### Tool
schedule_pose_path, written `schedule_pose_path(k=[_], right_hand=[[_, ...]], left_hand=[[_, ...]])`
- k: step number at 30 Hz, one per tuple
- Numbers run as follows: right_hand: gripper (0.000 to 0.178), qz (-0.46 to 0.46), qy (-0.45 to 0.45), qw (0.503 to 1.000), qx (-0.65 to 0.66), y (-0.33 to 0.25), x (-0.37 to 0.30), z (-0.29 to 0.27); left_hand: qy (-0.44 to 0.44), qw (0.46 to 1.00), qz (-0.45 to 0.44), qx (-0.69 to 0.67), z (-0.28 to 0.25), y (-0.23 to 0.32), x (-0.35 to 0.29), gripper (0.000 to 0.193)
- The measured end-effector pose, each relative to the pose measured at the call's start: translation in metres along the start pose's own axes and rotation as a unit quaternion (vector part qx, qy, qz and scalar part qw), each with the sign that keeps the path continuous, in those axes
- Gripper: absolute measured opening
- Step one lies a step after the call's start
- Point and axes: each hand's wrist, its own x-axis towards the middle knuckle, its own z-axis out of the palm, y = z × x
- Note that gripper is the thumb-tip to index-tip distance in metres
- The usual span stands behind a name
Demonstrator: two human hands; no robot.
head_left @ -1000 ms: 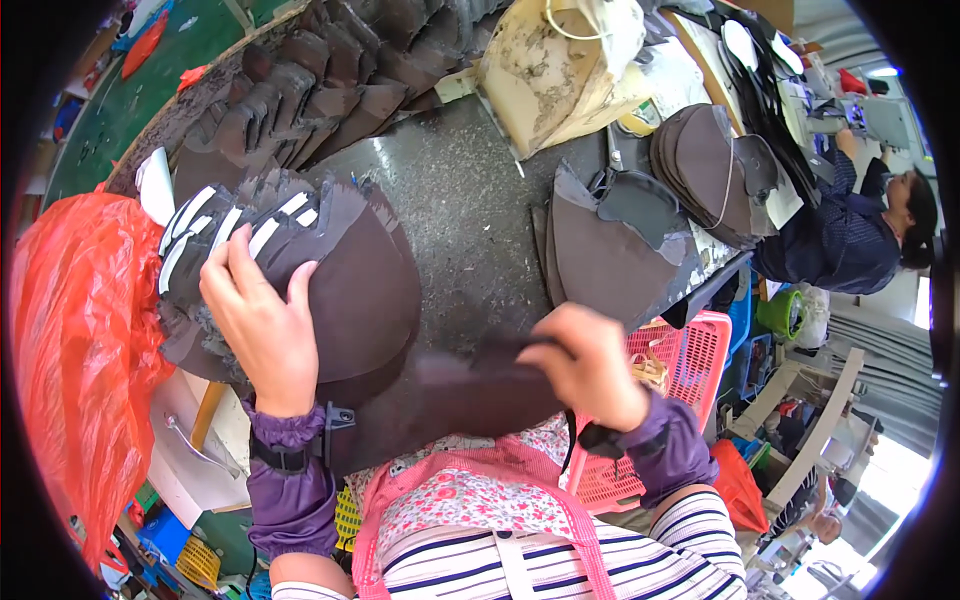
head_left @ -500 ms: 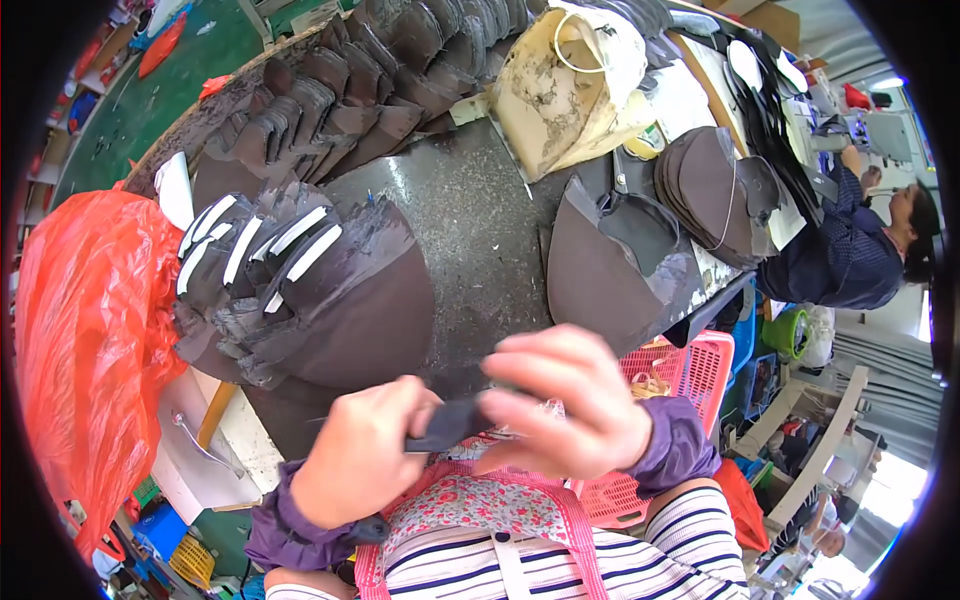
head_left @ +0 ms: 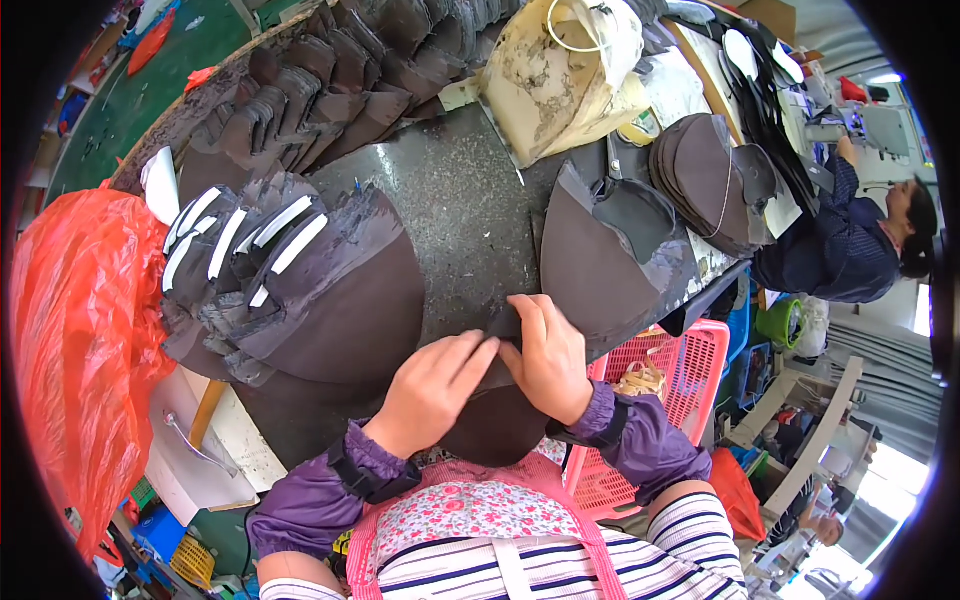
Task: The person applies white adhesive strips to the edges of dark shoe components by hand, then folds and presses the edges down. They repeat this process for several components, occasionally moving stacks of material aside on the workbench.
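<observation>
Head view: a dark, worn bench (head_left: 465, 235) fills the middle. A bulging red plastic bag (head_left: 85, 330) stands against its left edge; its contents are hidden. On the bench's left side lies a fanned stack of dark brown pieces (head_left: 355, 315), some with white strips. Below the near right edge, a pink slatted basket (head_left: 690, 385) holds a tangle of tan scraps (head_left: 640, 380). Toward the far edge sits a stained cream container (head_left: 545, 95) with a cord loop; its inside is unclear. At the near edge, one brown piece (head_left: 495, 430) hangs under the hands: the right hand (head_left: 552, 365) pinches its upper edge narrowly; the left hand (head_left: 430, 390) rests fingertips there, its grip unclear, thumb hidden.
</observation>
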Motion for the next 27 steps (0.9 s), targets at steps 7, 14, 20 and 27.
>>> schedule_pose_path(k=[7,14,20,27], right_hand=[[0.032,-0.305,-0.035,0.947,-0.093,0.027,-0.015,-0.007],[0.025,-0.407,-0.043,0.899,-0.154,0.042,-0.018,-0.004],[0.023,-0.426,-0.079,0.893,-0.118,0.045,-0.017,-0.003],[0.022,-0.435,-0.083,0.891,-0.103,0.047,-0.02,-0.003]], left_hand=[[0.013,0.967,-0.221,-0.123,0.008,-0.002,-0.012,0.03],[0.027,0.996,-0.08,-0.004,0.02,-0.001,-0.019,0.02],[0.0,0.995,0.033,0.098,0.025,0.0,-0.025,0.014],[-0.011,0.992,0.047,0.116,0.025,0.002,-0.03,0.014]])
